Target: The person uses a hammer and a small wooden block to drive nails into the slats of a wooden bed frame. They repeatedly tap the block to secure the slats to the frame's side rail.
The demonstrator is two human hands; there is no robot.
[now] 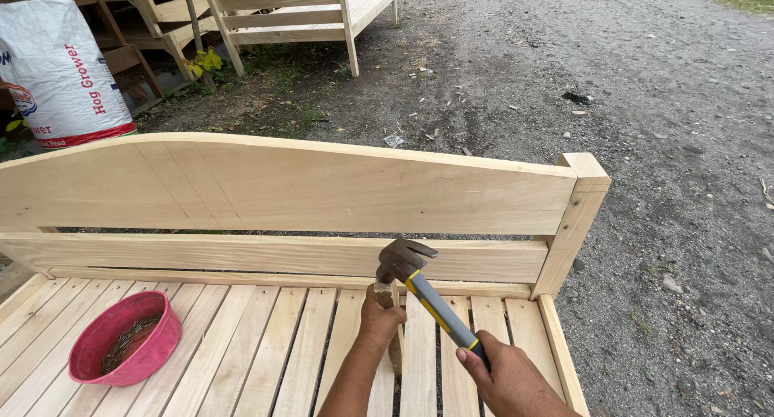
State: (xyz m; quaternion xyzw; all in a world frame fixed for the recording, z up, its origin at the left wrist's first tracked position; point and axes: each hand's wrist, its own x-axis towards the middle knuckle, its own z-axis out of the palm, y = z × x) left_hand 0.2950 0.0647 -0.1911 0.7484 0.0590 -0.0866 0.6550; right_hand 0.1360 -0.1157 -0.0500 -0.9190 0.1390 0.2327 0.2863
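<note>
Hammer [419, 284] gripped in the right hand [508, 377], whose fingers wrap the lower end of the grey and yellow handle; the dark claw head sits up at about 11 o'clock from that hand, just in front of the lower back rail [242, 254]. The left hand [379, 320] is closed around a small upright piece of wood [385, 292] right under the hammer head, pressing it against the slats [282, 344]; whether a nail is pinched there cannot be told.

Both hands work over the pale, unfinished wooden bed frame [576, 224], near its right corner post. The slats run toward the wearer with narrow gaps between them. Above the rail, at 12 o'clock, stands the arched headboard panel [306, 183].

Well apart at 9 o'clock from the hands, a pink plastic bowl [105, 360] rests on the slats, holding a heap of thin dark nails [129, 340].

Beyond the frame lies gravel ground [645, 103]. At 11 o'clock, far off, a white printed sack [56, 70] leans by more bare wooden furniture [298, 14], with a small green plant [203, 61] between them.
</note>
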